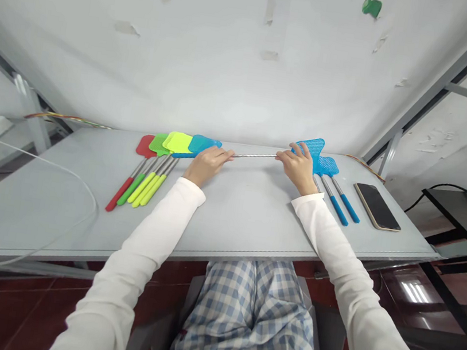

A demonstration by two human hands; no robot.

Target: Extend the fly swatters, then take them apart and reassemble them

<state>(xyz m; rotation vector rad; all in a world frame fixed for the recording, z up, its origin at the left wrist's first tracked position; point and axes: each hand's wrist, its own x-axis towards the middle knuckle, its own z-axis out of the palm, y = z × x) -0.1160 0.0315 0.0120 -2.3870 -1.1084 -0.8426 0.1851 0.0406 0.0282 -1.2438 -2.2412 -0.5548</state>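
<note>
A thin metal telescopic rod [256,155] of a fly swatter stretches between my two hands above the table. My left hand [209,164] is closed on its left end, next to a blue handle [184,155]. My right hand [298,168] pinches the rod's right end, close to a blue mesh swatter head [314,146]; the fingers partly cover where they meet. Beside my left hand lies another blue swatter head [203,144], overlapping yellow swatters [178,142], a green swatter [160,142] and a red swatter [145,144]. Blue swatter handles [338,210] lie right of my right hand.
A smartphone [377,207] lies at the right of the grey table [245,217]. A white cable [84,183] curves across the left side. The white wall [246,84] rises behind the table, and metal frame posts [394,145] stand at both sides.
</note>
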